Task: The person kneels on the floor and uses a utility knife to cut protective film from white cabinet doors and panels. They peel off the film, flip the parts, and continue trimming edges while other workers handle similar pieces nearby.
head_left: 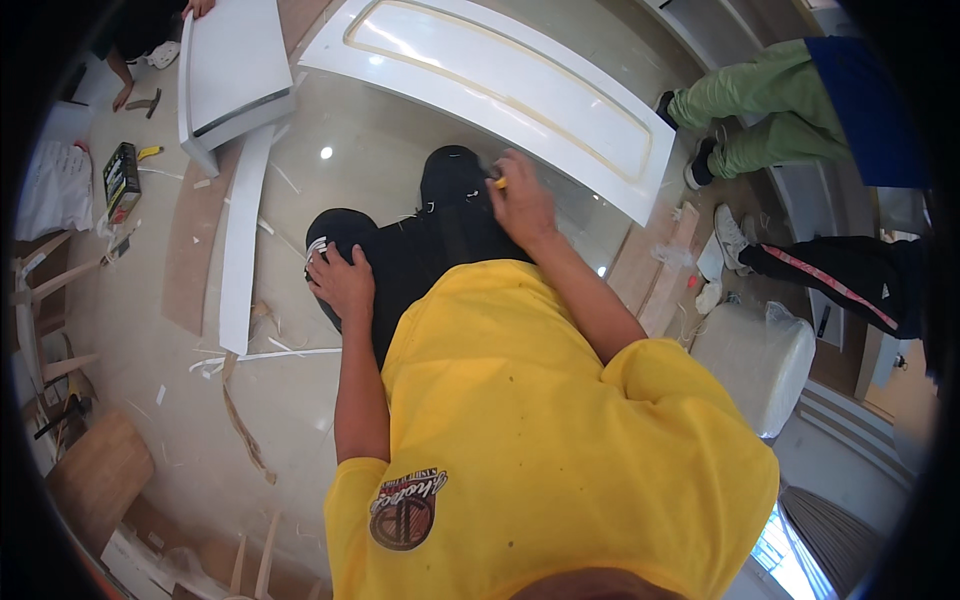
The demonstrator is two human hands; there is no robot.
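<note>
My left hand (343, 281) rests flat on my left knee, on black trousers (400, 260), fingers spread and holding nothing. My right hand (520, 200) is closed around a small yellow tool (499, 183), probably a pencil, near my right knee. Just beyond that hand lies a long white door panel (520, 90) with a raised inner frame, flat on the glossy floor. My yellow shirt (540, 440) fills the lower middle of the view.
A white board (235, 65) and a narrow white strip (240, 250) lie at the left, with wood offcuts and shavings about. A person in green trousers (760, 110) and another in black trousers (850, 280) are at the right. A wrapped white roll (755, 360) stands nearby.
</note>
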